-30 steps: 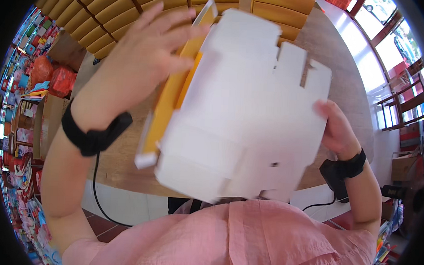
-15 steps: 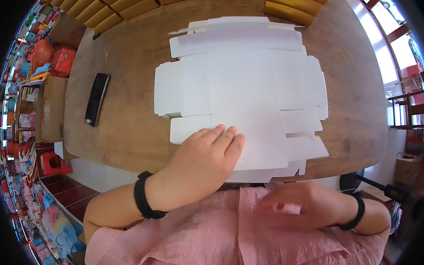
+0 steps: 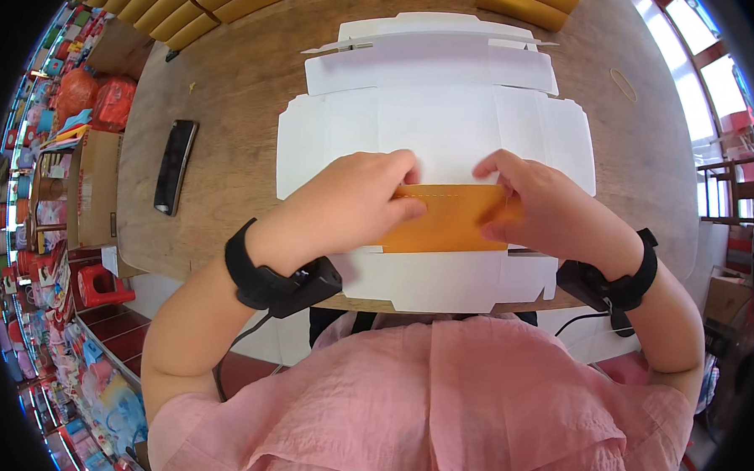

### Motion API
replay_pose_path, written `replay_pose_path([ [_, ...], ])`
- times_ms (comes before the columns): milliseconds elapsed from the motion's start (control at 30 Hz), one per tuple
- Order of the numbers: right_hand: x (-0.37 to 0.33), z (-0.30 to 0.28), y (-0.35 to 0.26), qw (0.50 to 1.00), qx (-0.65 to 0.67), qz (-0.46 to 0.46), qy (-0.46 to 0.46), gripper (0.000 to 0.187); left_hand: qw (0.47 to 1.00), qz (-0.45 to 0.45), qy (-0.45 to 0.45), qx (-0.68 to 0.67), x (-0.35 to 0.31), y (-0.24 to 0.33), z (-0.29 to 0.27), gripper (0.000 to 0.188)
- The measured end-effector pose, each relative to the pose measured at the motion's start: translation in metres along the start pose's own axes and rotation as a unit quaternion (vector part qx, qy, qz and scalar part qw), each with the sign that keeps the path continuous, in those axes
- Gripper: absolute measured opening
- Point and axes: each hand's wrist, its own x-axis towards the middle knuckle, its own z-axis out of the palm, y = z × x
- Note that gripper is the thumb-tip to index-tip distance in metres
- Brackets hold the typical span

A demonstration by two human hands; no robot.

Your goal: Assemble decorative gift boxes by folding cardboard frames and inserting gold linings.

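We see the left hand [image 3: 349, 202] and right hand [image 3: 550, 211] both pinching the orange panel [image 3: 449, 218], fingers curled closed on its ends. It lies folded over the flat white box blank [image 3: 432, 124] (unassembled), which rests on the wooden table [image 3: 232, 94]. A black remote [image 3: 175, 166] lies well apart, left.
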Motion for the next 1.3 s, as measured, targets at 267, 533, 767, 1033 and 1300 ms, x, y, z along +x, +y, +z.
replay_pose_path([
  [267,0.002,0.006,0.013,0.997,-0.007,-0.071,-0.027,0.021,0.993,-0.058,-0.101,0.000,0.001,-0.007,-0.004,0.014],
  [533,-0.010,0.014,0.001,0.986,-0.079,-0.098,0.110,0.028,0.958,0.194,0.098,0.187,-0.024,0.001,0.028,0.041],
  [767,-0.039,0.039,-0.007,0.920,-0.303,-0.218,0.115,0.019,0.852,0.300,0.118,0.412,-0.036,-0.002,0.045,0.029],
  [1033,-0.044,0.045,-0.001,0.871,-0.375,-0.277,0.153,0.022,0.849,0.311,0.108,0.412,-0.036,0.002,0.046,0.027],
  [1300,-0.027,0.028,-0.012,0.901,-0.345,-0.230,0.125,0.015,0.927,0.218,0.085,0.292,-0.025,0.011,0.037,0.022],
])
